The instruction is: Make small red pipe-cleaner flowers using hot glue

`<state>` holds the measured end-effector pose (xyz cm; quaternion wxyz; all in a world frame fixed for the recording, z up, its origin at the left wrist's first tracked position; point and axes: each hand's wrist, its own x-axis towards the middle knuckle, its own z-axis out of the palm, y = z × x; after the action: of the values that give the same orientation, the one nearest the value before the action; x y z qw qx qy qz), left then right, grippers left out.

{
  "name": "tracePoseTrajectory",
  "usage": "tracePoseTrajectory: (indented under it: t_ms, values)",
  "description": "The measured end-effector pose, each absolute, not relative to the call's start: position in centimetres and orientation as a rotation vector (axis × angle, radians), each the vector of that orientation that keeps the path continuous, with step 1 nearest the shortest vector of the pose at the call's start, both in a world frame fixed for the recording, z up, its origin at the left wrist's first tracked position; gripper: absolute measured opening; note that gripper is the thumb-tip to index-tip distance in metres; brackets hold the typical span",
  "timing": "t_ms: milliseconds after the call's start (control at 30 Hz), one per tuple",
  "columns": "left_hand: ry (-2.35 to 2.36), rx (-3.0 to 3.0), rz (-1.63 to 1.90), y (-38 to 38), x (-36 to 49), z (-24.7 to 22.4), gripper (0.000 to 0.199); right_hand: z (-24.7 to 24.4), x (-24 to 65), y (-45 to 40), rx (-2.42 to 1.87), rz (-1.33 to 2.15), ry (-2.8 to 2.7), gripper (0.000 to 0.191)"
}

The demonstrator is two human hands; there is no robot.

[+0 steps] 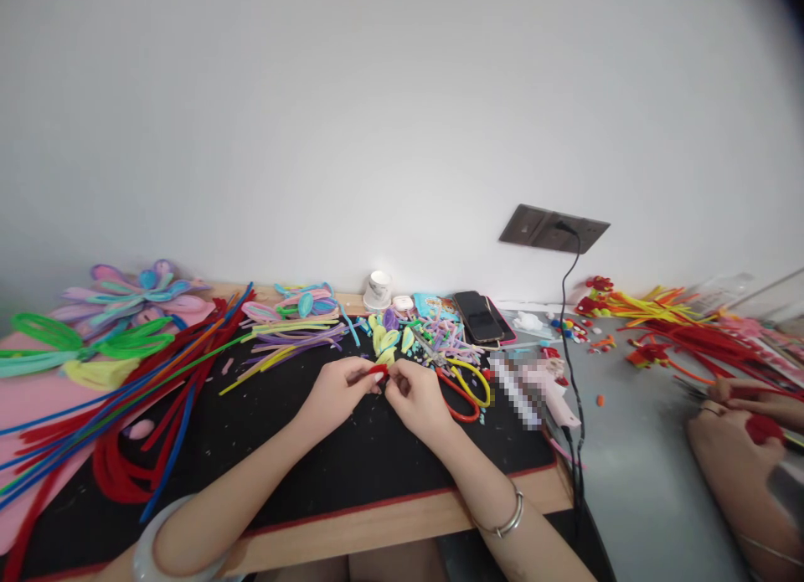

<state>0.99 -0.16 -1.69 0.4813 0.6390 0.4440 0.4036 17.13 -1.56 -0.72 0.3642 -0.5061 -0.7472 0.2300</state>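
Observation:
A small piece of red fuzzy stem is pinched between the fingertips of my left hand, above the black mat. Close beside it on the right, my right hand has its thumb and fingers pressed together; what they hold, if anything, is hidden. Just behind my hands lie yellow-green and purple fuzzy loops. Short pastel stem pieces are heaped to their right, with scissors with red and yellow handles near my right hand.
Long red stems and flower shapes cover the left side. A paper cup and a phone stand and lie at the back. Right are a pink glue gun, a black cable and another person's hands.

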Motion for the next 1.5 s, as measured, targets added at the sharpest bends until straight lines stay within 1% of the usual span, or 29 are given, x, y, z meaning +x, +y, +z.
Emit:
tracePoseTrajectory:
  t_ms: [867, 1133, 1200, 1267, 1333, 1400, 1500]
  values:
    - [1.014, 1.248, 1.008, -0.3, 1.3, -0.6, 0.019, 0.1, 17.3, -1.4, -1.229, 1.038, -1.529, 0.007]
    - [0.953, 1.135, 0.986, -0.5, 1.1, -0.8, 0.021, -0.1, 17.8, -1.2, -1.209, 1.317, -1.374, 0.007]
    - [0.978, 1.146, 0.995, -0.4, 1.0, -0.8, 0.023, 0.0, 18.3, -0.9, -1.167, 1.377, -1.434, 0.013]
    - [1.02, 1.163, 1.034, -0.2, 0.8, -0.9, 0.024, 0.2, 19.2, -0.4, -1.189, 1.31, -1.509, 0.02]
    - [1.053, 1.165, 1.078, 0.0, 0.7, -1.0, 0.025, 0.8, 20.5, 0.0, -1.288, 1.091, -1.563, 0.022]
    - [1.063, 1.151, 1.106, 0.2, 0.6, -1.1, 0.026, 1.4, 22.0, 0.2, -1.41, 0.839, -1.61, 0.02]
    - [1.059, 1.124, 1.13, 0.3, 0.6, -1.2, 0.029, 2.1, 24.5, -0.2, -1.627, 0.593, -1.715, 0.013]
